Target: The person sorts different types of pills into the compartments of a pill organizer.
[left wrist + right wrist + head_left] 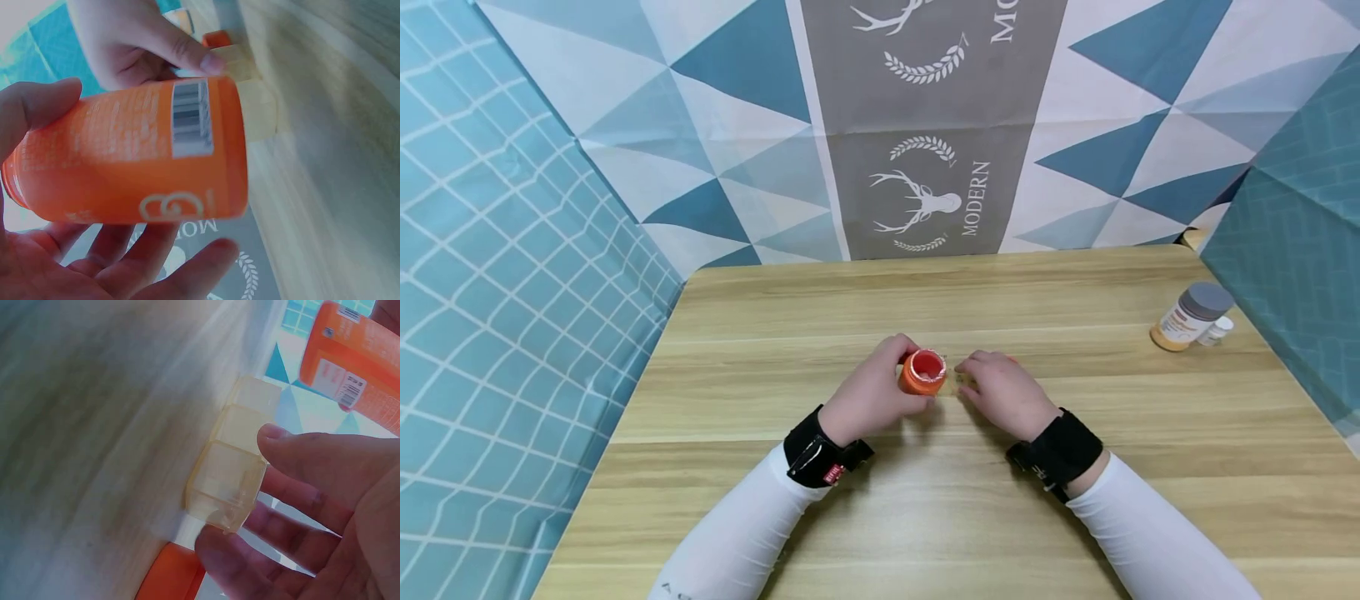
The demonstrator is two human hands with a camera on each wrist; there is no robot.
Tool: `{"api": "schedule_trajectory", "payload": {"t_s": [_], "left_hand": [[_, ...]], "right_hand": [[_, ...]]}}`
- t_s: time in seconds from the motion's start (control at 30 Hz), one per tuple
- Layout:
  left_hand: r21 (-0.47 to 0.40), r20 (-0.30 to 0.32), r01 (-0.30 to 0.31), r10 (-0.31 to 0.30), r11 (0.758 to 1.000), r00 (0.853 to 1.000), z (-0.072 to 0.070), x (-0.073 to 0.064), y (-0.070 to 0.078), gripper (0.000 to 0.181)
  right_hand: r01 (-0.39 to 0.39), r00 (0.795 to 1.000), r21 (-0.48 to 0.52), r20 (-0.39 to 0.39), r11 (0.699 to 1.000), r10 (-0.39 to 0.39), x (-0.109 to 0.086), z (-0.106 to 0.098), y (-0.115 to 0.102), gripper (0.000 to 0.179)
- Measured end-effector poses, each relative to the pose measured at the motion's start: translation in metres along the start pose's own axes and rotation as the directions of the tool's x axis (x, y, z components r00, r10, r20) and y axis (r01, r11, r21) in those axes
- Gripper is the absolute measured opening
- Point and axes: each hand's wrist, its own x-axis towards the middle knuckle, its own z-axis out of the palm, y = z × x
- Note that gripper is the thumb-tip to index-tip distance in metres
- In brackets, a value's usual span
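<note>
My left hand [868, 396] holds an orange bottle [922, 375] between thumb and fingers. The bottle's mouth is uncapped and its base hangs slightly above the table. Just to the right, my right hand [1007, 396] holds a translucent yellow pill organizer [228, 465] on the table, with the thumb at one side and fingers at the other. Several compartments show in the right wrist view; whether anything lies in them I cannot tell. An orange cap [172, 575] lies on the table by the organizer's end, mostly hidden by my right hand in the head view.
At the table's right side stand a larger bottle with a grey lid [1192, 315] and a small white-capped bottle [1216, 331]. The wooden table [737, 350] is bordered by a patterned cloth [715, 125] behind and blue cloths at both sides.
</note>
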Motion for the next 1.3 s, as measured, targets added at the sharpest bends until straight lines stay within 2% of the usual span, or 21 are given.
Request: {"api": "schedule_trajectory", "payload": {"t_s": [0.2,0.43,0.67,0.8,0.93,1.07,1.17,1.3], "left_hand": [[-0.045,-0.031,-0.010,0.008,0.999,0.999,-0.005,0.000,-0.001,0.050],[-0.019,-0.031,-0.034,0.034,0.999,0.999,-0.002,0.002,-0.005,0.051],[-0.010,-0.028,-0.017,0.017,1.000,0.999,0.000,0.002,-0.009,0.056],[0.076,-0.050,-0.017,0.021,0.997,0.999,-0.002,0.002,-0.010,0.057],[0.197,-0.061,-0.010,0.023,0.980,0.998,-0.003,0.003,-0.011,0.057],[0.253,-0.072,-0.004,0.023,0.967,0.997,-0.003,0.004,-0.010,0.055],[0.306,-0.068,-0.004,0.026,0.952,0.997,-0.001,0.004,-0.012,0.053],[0.396,-0.042,-0.005,0.024,0.918,0.999,0.003,0.004,-0.017,0.052]], "right_hand": [[-0.025,0.999,0.005,0.027,1.000,0.025,0.000,0.000,0.003,0.026],[-0.051,0.997,0.037,0.053,0.998,0.049,0.000,0.000,0.005,0.026],[-0.040,0.998,0.055,0.044,0.998,0.038,-0.001,0.000,0.006,0.026],[-0.032,0.999,0.058,0.040,0.998,0.030,-0.002,0.000,0.006,0.026],[-0.037,0.998,0.067,0.057,0.997,0.033,-0.002,0.000,0.006,0.027],[-0.048,0.997,0.071,0.058,0.996,0.044,-0.001,-0.002,0.006,0.026],[-0.046,0.998,0.071,0.053,0.996,0.042,-0.001,-0.003,0.005,0.025],[-0.063,0.996,0.074,0.065,0.995,0.059,-0.003,-0.001,0.004,0.023]]}}
